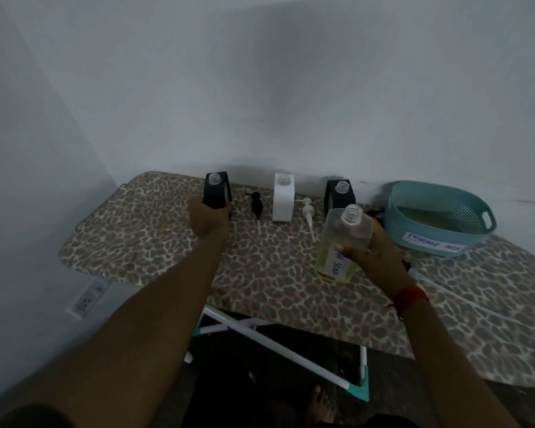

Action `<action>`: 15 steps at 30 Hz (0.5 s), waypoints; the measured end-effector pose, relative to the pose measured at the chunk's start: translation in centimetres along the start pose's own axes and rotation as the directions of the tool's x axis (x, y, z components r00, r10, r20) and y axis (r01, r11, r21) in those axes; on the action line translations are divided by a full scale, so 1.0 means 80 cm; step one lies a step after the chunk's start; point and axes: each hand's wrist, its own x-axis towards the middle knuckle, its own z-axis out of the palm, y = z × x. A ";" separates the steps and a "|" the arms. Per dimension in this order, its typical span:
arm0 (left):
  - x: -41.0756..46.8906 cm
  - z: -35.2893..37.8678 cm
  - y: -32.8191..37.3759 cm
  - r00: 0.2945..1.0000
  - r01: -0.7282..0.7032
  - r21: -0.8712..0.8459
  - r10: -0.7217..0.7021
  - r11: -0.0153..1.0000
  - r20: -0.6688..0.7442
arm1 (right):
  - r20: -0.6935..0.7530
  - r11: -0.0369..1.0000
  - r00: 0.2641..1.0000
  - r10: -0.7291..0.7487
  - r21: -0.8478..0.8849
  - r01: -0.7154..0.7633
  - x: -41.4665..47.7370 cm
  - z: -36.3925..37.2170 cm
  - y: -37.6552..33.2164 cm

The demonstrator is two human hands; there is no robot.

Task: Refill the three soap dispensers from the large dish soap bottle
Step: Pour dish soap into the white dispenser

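Observation:
Three uncapped dispensers stand in a row at the back of the leopard-print board (155, 242). My left hand (209, 219) grips the left black dispenser (217, 189) at its base. The white dispenser (283, 197) stands in the middle, and the right black dispenser (340, 194) is partly hidden behind the large bottle. My right hand (372, 256) holds the large clear dish soap bottle (343, 242) above the board, open neck up and tilted slightly away, with yellowish liquid in its lower part and a handwritten label.
A black pump head (256, 206) and a white pump head (309, 216) lie on the board between the dispensers. A teal basket (442, 217) labelled "storage box" sits at the back right. The wall is right behind the row. The board's white legs show below.

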 end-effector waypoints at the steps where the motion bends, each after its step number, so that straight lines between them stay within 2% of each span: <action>1: 0.000 0.000 -0.001 1.000 -0.010 0.008 0.010 1.000 0.002 | -0.001 1.000 1.000 -0.002 0.007 0.002 -0.001 0.000 -0.001; 6: -0.001 -0.005 -0.011 0.997 -0.015 -0.009 0.016 1.000 0.076 | -0.003 0.999 1.000 0.003 0.039 -0.003 -0.003 0.001 -0.007; 8: -0.018 -0.008 -0.018 0.998 -0.061 0.008 0.061 0.998 -0.022 | 0.005 0.999 1.000 0.005 0.050 -0.005 -0.002 0.001 -0.007; 11: -0.064 -0.005 -0.027 0.959 -0.235 -0.034 0.226 0.971 -0.173 | 0.015 0.998 1.000 -0.001 0.056 0.000 -0.002 0.000 -0.007; 13: -0.093 0.004 -0.026 0.939 -0.329 -0.091 0.315 0.940 -0.135 | 0.018 0.998 1.000 -0.001 0.056 0.000 -0.003 0.000 -0.010; 15: -0.108 0.020 -0.013 0.935 -0.349 -0.129 0.354 0.928 0.020 | 0.015 0.998 1.000 -0.001 0.065 0.000 -0.004 0.001 -0.013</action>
